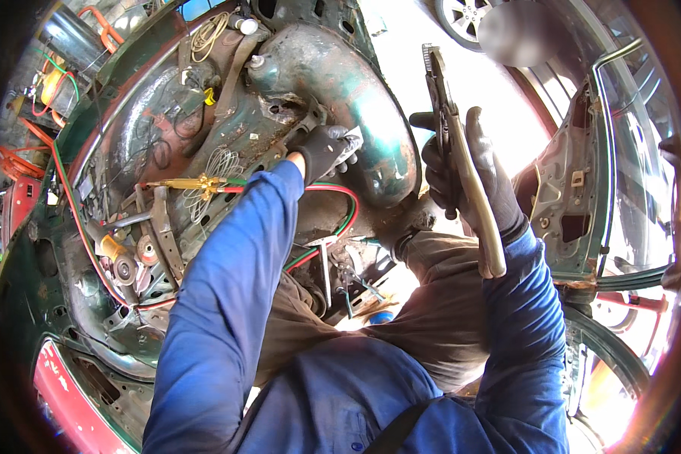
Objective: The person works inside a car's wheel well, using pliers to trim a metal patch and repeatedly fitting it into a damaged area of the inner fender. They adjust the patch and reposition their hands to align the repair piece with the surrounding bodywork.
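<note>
My right hand [499,181], in a dark glove, is wrapped round a long tool [477,181] held upright, its thumb raised. The tool has a curved tan handle and a narrow dark head with a ridged edge; its exact kind I cannot tell. My left hand [318,155], also gloved, is closed beside a rounded green metal wheel housing [356,98]. Something pale and shiny shows at its fingers, too unclear to name. Below my left wrist, a brass cutting torch [185,183] with red and green hoses [348,198] lies across the metal bodywork.
An angle grinder [119,257] rests at the left near a bundle of thin wire [221,168]. A vehicle door [575,181] stands at the right. Hoses pass under my left forearm, near my knees. A red panel [76,401] lies at lower left.
</note>
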The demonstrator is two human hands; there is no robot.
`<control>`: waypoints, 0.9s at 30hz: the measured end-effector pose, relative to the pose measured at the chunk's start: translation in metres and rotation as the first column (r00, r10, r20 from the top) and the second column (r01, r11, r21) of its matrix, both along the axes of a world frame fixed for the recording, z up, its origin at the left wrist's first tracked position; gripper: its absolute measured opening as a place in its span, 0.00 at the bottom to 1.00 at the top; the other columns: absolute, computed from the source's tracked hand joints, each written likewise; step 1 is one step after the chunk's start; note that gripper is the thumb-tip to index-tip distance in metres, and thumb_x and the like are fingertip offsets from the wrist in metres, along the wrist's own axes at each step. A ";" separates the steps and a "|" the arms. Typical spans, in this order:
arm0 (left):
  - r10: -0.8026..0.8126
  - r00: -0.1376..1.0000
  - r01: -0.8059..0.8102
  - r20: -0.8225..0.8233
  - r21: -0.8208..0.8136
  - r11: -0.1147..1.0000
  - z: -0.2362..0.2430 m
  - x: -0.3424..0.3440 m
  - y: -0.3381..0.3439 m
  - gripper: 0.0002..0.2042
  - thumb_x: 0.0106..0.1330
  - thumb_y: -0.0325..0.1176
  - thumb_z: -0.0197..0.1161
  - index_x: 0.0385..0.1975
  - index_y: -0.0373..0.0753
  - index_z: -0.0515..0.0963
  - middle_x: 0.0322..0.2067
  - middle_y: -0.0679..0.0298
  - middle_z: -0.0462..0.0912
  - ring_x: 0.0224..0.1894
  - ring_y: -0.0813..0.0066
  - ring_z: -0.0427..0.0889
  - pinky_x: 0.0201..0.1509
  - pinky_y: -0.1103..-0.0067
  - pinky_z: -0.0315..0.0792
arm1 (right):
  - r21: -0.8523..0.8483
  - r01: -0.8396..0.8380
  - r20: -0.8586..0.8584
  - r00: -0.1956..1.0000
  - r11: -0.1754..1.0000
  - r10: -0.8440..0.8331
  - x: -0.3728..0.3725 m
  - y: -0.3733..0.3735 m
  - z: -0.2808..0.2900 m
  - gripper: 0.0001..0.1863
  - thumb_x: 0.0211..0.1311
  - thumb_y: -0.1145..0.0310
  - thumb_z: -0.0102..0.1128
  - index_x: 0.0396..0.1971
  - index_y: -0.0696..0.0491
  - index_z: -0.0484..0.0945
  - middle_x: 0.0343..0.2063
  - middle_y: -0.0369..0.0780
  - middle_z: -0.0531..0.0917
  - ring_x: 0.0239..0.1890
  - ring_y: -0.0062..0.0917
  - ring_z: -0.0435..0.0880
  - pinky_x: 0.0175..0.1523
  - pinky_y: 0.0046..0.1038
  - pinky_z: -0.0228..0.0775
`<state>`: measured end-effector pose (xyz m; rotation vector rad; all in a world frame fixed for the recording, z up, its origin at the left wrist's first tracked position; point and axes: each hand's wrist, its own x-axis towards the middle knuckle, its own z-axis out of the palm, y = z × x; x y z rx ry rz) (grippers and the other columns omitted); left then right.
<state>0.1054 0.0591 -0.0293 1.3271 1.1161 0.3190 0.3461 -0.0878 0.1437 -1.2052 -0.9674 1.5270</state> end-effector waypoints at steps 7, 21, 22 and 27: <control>0.041 0.968 -0.066 0.246 0.095 0.993 0.064 -0.064 -0.032 0.13 0.81 0.34 0.62 0.59 0.37 0.80 0.47 0.64 0.88 0.39 0.78 0.86 0.39 0.77 0.82 | 0.097 -0.029 0.226 0.974 0.995 0.006 0.011 -0.003 -0.038 0.43 0.84 0.28 0.43 0.62 0.57 0.84 0.24 0.31 0.78 0.20 0.13 0.74 0.23 0.18 0.66; 0.389 0.756 -0.558 0.527 0.207 0.804 0.050 -0.183 -0.047 0.15 0.84 0.37 0.60 0.62 0.38 0.80 0.50 0.59 0.89 0.44 0.69 0.91 0.40 0.74 0.82 | -0.541 -0.088 0.775 0.333 0.836 0.537 -0.045 -0.118 -0.349 0.31 0.76 0.49 0.58 0.69 0.55 0.79 0.63 0.62 0.83 0.64 0.56 0.85 0.68 0.52 0.76; 0.431 0.703 -0.594 0.565 0.134 0.793 0.060 -0.193 -0.053 0.16 0.84 0.38 0.60 0.64 0.38 0.79 0.50 0.58 0.90 0.44 0.68 0.91 0.40 0.74 0.81 | -0.612 -0.094 0.737 0.290 0.785 0.610 -0.062 -0.119 -0.345 0.32 0.76 0.51 0.58 0.73 0.54 0.75 0.66 0.61 0.81 0.66 0.55 0.84 0.69 0.52 0.75; 0.275 0.890 -0.454 0.363 0.665 0.593 0.081 -0.282 -0.086 0.22 0.85 0.38 0.58 0.71 0.32 0.76 0.64 0.51 0.85 0.60 0.59 0.88 0.63 0.68 0.81 | -0.308 -0.323 0.947 -0.018 0.895 0.319 -0.109 -0.122 -0.348 0.33 0.70 0.51 0.65 0.66 0.58 0.77 0.57 0.57 0.86 0.61 0.52 0.86 0.67 0.52 0.76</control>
